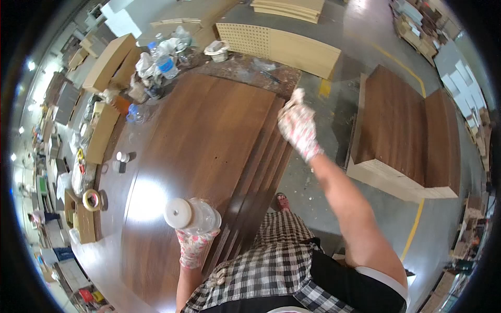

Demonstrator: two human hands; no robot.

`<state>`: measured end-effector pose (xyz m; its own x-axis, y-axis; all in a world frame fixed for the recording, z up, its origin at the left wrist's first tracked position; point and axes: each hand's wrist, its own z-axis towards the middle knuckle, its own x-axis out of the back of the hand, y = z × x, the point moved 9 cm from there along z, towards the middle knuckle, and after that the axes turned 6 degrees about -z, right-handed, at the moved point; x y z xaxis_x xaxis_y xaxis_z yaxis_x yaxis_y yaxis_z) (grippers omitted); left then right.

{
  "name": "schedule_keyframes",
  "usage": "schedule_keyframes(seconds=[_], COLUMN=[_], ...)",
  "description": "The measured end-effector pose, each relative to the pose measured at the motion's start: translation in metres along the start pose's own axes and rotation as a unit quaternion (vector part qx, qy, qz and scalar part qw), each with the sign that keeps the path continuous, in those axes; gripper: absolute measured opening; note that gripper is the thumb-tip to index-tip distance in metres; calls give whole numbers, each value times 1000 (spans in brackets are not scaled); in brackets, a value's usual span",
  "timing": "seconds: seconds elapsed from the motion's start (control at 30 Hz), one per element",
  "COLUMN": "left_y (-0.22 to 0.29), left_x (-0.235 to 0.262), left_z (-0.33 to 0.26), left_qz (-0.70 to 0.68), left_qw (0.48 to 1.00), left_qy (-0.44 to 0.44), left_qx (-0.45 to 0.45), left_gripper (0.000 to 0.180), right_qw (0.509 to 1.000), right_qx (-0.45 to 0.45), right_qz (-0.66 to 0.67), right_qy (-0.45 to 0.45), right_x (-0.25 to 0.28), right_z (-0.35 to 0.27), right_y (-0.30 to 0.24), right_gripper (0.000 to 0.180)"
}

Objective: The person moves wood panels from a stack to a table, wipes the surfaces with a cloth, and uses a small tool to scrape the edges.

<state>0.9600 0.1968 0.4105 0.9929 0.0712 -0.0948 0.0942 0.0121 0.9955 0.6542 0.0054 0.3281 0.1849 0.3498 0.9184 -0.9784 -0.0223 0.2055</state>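
Observation:
My left hand [194, 249], in a white glove with a pink pattern, is closed around a clear plastic jar [204, 217]. The jar is tilted, its round white lid [178, 213] facing up and to the left, above a dark brown wood-grain panel [209, 135]. Over the right edge of the stacked panels [261, 161], my right hand [298, 128] is stretched out in a matching glove. Its fingers are closed, and a pale crumpled bit stands up from them. Whether that is a rag or the glove's own fingertip is unclear.
Bottles [165, 63], rags and a small white tub [216, 50] crowd the table's far end. On its left lie a tape roll [92, 200], a small white bottle [123, 156] and cardboard boxes [102, 133]. More brown panels [391, 125] are stacked on the right, across the floor.

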Motion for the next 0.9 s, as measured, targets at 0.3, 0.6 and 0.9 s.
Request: schedule_keyframes(seconds=[0.3, 0.6, 0.9], left_y=[-14, 40, -55], left_x=[150, 345, 483], left_z=[-26, 30, 75], left_qz=[19, 26, 48], left_qw=[968, 904, 860], left_qy=[243, 361, 501], left_qx=[-53, -226, -80], left_gripper=[63, 59, 65], right_qw=[656, 734, 837], right_qx=[-124, -33, -64], right_qz=[741, 676, 543], right_qy=[66, 48, 1], right_x=[21, 106, 128], right_z=[-15, -83, -149], right_y=[31, -58, -57], right_gripper=[9, 12, 10])
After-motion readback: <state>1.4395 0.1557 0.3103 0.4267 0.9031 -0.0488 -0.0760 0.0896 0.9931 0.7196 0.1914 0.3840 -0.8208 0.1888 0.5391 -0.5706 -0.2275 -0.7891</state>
